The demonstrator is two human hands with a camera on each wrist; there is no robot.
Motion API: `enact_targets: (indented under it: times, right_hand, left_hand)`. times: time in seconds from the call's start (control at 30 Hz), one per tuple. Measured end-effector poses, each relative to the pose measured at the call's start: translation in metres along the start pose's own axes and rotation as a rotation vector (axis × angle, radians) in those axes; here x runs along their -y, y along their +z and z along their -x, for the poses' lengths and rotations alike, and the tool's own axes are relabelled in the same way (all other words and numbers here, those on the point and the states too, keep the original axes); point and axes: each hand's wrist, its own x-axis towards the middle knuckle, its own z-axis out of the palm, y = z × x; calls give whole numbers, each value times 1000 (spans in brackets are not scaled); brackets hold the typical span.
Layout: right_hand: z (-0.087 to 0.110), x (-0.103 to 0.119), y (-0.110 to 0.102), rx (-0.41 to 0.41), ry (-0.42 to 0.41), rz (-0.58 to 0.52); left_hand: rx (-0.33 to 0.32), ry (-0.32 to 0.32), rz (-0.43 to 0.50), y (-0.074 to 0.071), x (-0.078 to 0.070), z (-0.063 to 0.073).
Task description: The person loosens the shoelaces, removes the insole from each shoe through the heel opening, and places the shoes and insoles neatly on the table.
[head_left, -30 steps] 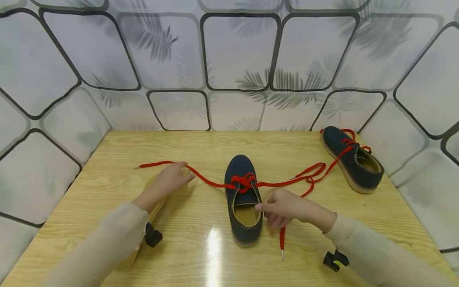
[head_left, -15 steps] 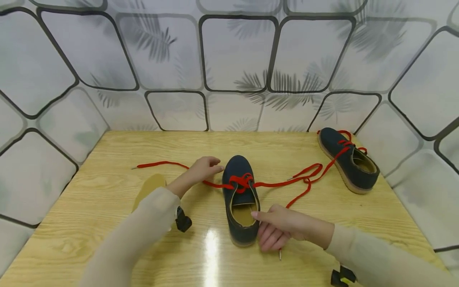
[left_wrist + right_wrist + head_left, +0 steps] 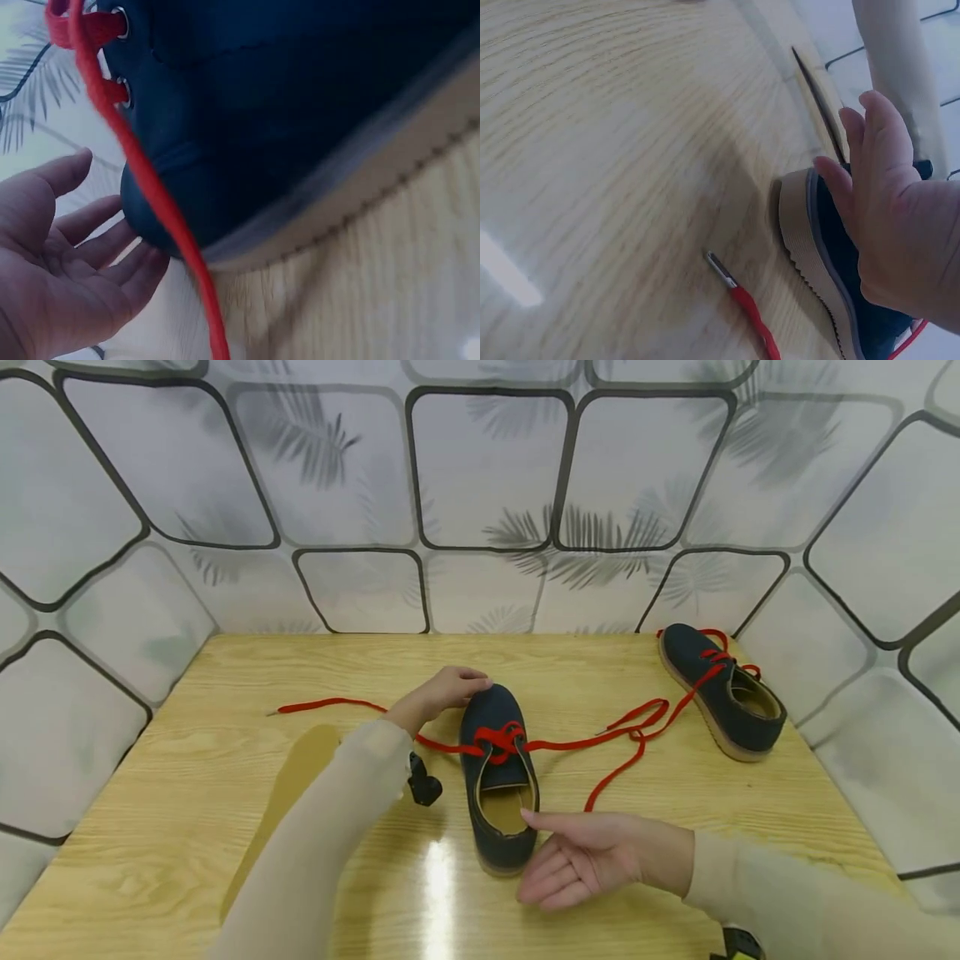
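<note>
A navy shoe (image 3: 507,774) with tied red laces (image 3: 558,746) stands at the table's middle, toe pointing away from me. My left hand (image 3: 441,695) is at its toe; in the left wrist view, loosely bent fingers (image 3: 101,244) reach round the toe's front, the thumb raised apart. Beside the heel, my right hand (image 3: 585,862) lies with palm turned up and fingers extended. Its thumb tip overlaps the shoe's opening rim in the head view. The right wrist view has the spread fingers over the shoe's heel, with a metal-tipped lace end (image 3: 721,268) on the table nearby.
A second navy shoe (image 3: 756,733) with red laces stands at the back right. Its loose lace trails toward the middle shoe. An ochre insole (image 3: 294,785) lies on the left, partly behind my left sleeve. Patterned cloth walls (image 3: 495,468) enclose the wooden table (image 3: 360,660).
My left hand has moved right from the left lace end to the shoe's toe. The right hand has shifted nearer me beside the heel, and its fingers have straightened.
</note>
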Motion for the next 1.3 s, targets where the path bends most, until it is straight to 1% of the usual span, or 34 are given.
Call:
enact_targets:
  times: [0.07, 0.13, 0.27, 0.37, 0.5, 0.57, 0.63, 0.77, 0.83, 0.9, 1.07, 1.2, 1.3]
  right_hand:
    - [-3, -1, 2, 47, 12, -24]
    - [-6, -2, 4, 82, 17, -52]
    - [-9, -1, 6, 100, -2, -106]
    - [-8, 0, 6, 75, -18, -122]
    - [-6, 3, 5, 26, -31, -104]
    - [-6, 4, 3, -5, -29, -69]
    - [-5, 5, 2, -41, -19, -28]
    - [-3, 9, -3, -84, 2, 28]
    - [-2, 10, -5, -91, 1, 20]
    - [-2, 10, -7, -89, -4, 7]
    - [0, 10, -9, -92, -15, -21]
    - [2, 13, -12, -132, -10, -4]
    - [3, 18, -17, -169, -9, 21]
  left_hand:
    - [6, -21, 11, 0, 0, -4]
    - [-1, -55, 28, 0, 0, -6]
    - [-3, -96, 41, -4, 1, -8]
    - [-33, -127, 86, -8, 2, -9]
    - [-133, -212, 130, -17, 6, -7]
    - [-168, -253, 136, -22, 9, -5]
    - [-178, -275, 153, -27, 12, -2]
    - [-177, -309, 223, -36, 18, 3]
    - [-170, -330, 242, -40, 20, 5]
    - [-154, -341, 241, -43, 22, 8]
    - [-115, -342, 212, -47, 28, 15]
    - [-95, -344, 187, -50, 32, 21]
    - [-96, -337, 177, -54, 35, 25]
